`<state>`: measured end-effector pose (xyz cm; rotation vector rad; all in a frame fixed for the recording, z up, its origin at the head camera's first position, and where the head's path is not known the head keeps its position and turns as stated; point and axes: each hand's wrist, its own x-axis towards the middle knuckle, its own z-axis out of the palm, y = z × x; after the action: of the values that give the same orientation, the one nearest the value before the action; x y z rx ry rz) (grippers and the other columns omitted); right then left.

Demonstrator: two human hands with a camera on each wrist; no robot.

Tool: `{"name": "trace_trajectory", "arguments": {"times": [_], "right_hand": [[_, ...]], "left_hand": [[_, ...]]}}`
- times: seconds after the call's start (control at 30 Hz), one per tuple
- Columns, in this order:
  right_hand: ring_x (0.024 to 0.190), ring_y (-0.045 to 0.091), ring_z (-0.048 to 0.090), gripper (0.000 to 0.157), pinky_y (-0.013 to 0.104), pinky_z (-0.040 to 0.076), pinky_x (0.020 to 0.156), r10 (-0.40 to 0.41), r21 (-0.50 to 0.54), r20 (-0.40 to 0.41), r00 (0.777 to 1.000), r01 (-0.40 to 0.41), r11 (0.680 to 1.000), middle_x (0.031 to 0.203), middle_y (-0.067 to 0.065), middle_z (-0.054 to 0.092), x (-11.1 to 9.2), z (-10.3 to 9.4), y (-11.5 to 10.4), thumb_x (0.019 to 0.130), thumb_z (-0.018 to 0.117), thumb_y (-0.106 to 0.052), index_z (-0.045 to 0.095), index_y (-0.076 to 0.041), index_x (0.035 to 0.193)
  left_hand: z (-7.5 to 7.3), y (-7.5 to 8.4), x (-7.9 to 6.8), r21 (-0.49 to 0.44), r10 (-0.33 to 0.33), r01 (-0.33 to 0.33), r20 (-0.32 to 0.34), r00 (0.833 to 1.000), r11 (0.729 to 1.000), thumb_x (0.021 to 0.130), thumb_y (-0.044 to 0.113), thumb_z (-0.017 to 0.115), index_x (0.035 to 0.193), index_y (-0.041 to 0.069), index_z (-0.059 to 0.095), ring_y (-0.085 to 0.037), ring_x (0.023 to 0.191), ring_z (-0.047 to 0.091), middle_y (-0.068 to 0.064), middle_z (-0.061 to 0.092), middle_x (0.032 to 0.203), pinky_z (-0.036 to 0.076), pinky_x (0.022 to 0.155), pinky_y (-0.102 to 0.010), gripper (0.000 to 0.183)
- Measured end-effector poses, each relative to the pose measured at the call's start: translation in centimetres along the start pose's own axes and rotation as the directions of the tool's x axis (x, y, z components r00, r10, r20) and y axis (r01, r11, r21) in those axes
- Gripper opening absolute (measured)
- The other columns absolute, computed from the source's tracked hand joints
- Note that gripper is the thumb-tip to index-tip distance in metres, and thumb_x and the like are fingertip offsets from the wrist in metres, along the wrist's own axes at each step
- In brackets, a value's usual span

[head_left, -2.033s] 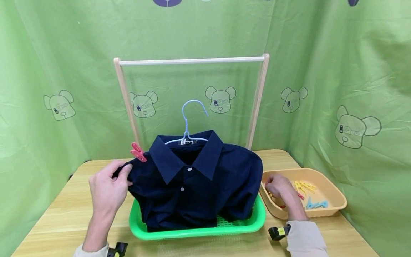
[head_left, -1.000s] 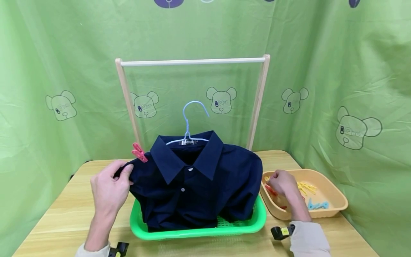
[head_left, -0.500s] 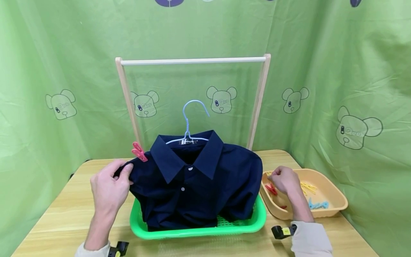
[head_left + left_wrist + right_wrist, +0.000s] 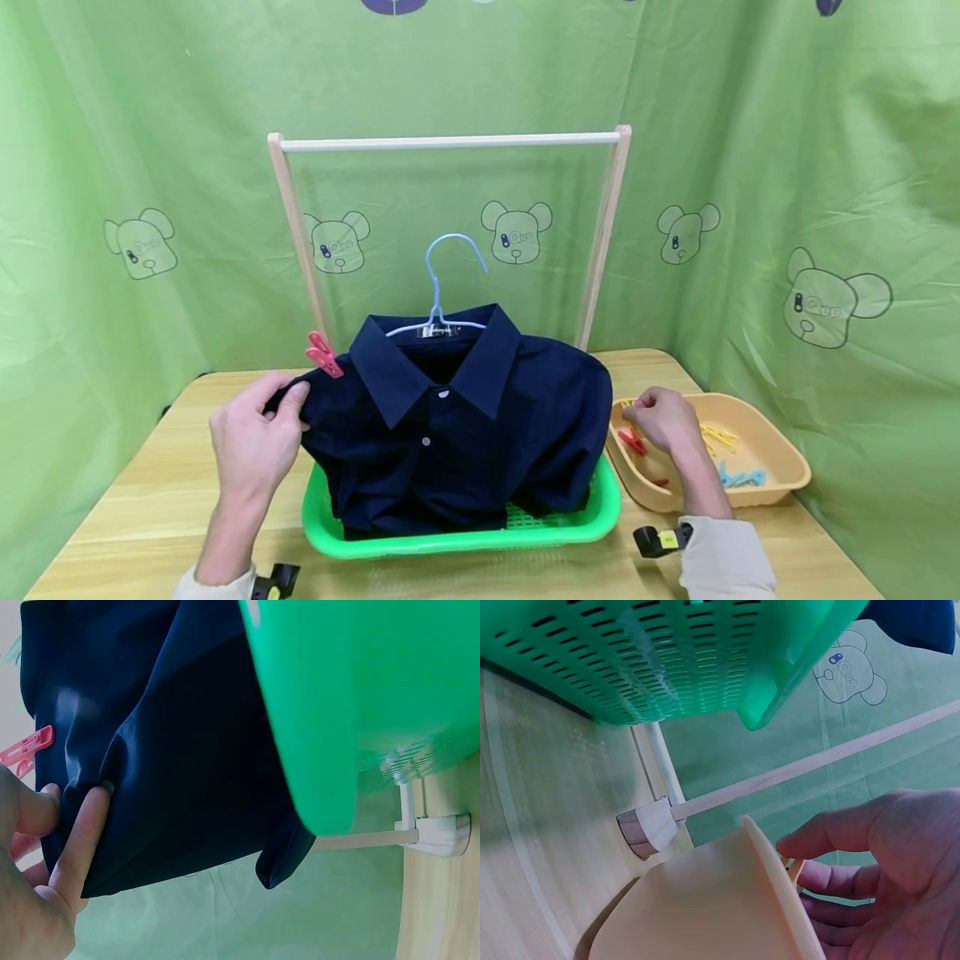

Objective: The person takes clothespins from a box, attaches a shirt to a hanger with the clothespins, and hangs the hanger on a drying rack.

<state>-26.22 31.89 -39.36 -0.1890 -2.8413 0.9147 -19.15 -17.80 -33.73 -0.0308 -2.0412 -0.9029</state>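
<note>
A navy blue shirt on a light blue wire hanger stands partly in a green basket. My left hand pinches the shirt's left-side shoulder; in the left wrist view its thumb and fingers grip the cloth. Beside that hand, a pink clothespin is clipped to the shoulder. My right hand is over the left side of an orange tray, thumb and index finger pinching a yellow clothespin, mostly covered by the fingers.
Yellow clothespins, light blue clothespins and a red clothespin lie in the tray. Behind the basket rises a wooden rack with a white rail. Green curtains surround the wooden table.
My right hand has come up slightly and to the right within the tray, uncovering red clothespins, with the yellow clothespin at its fingertips. My left hand has kept its grip on the shirt.
</note>
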Motion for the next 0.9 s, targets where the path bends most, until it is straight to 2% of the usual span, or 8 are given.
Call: {"name": "trace_trajectory", "arguments": {"times": [0.23,0.47,0.6,0.7,0.77,0.9], "right_hand": [[0.067,0.023,0.052,0.027,0.032,0.039,0.056,0.01,0.023,0.021,1.0,-0.01,1.0,0.074,0.006,0.057,0.0,0.1,0.0,0.093,0.068,-0.028,0.061,-0.002,0.086],[0.069,0.025,0.054,0.034,0.033,0.041,0.056,0.035,0.043,-0.016,0.999,-0.034,0.998,0.082,0.012,0.062,-0.2,-0.2,-0.4,0.094,0.068,-0.032,0.062,0.001,0.093],[0.083,0.033,0.064,0.048,0.035,0.047,0.063,0.066,0.085,-0.051,0.996,-0.062,0.994,0.1,0.024,0.069,-0.3,-0.3,-0.6,0.094,0.069,-0.035,0.057,0.007,0.116],[0.1,0.04,0.067,0.062,0.04,0.052,0.074,0.078,0.122,-0.07,0.995,-0.069,0.99,0.116,0.03,0.068,-0.3,-0.4,-0.8,0.096,0.067,-0.038,0.048,0.008,0.133],[0.106,0.043,0.066,0.065,0.045,0.053,0.079,0.081,0.138,-0.072,0.994,-0.07,0.988,0.121,0.032,0.067,-0.3,-0.5,-0.9,0.097,0.065,-0.039,0.046,0.009,0.137],[0.111,0.045,0.065,0.062,0.049,0.053,0.085,0.077,0.149,-0.092,0.993,-0.063,0.987,0.126,0.033,0.064,-0.5,-0.8,-1.3,0.099,0.062,-0.039,0.05,0.009,0.136]], "left_hand": [[-0.1,0.0,0.0,0.006,0.009,-0.009,-0.002,1.0,1.0,0.089,0.01,0.075,0.083,0.015,0.076,0.02,0.054,0.053,0.003,0.072,0.062,0.041,0.058,-0.013,0.008],[0.0,0.0,0.1,0.013,0.014,-0.014,-0.004,1.0,1.0,0.089,0.01,0.076,0.082,0.015,0.076,0.019,0.055,0.053,0.003,0.072,0.062,0.041,0.058,-0.013,0.008],[0.0,0.0,0.1,0.007,0.013,-0.013,-0.003,1.0,1.0,0.088,0.01,0.076,0.081,0.015,0.076,0.019,0.055,0.053,0.004,0.071,0.061,0.041,0.058,-0.013,0.009],[0.0,0.0,0.1,0.008,0.016,-0.016,-0.001,1.0,1.0,0.088,0.009,0.076,0.08,0.015,0.076,0.019,0.054,0.053,0.004,0.071,0.06,0.041,0.057,-0.014,0.01],[0.0,0.1,0.1,0.008,0.019,-0.019,0.001,1.0,1.0,0.088,0.009,0.075,0.08,0.016,0.076,0.018,0.054,0.053,0.005,0.071,0.06,0.041,0.057,-0.014,0.01],[0.0,0.1,0.1,0.008,0.023,-0.023,0.005,1.0,1.0,0.089,0.009,0.075,0.081,0.016,0.076,0.017,0.054,0.054,0.005,0.071,0.06,0.041,0.057,-0.014,0.01]]}}
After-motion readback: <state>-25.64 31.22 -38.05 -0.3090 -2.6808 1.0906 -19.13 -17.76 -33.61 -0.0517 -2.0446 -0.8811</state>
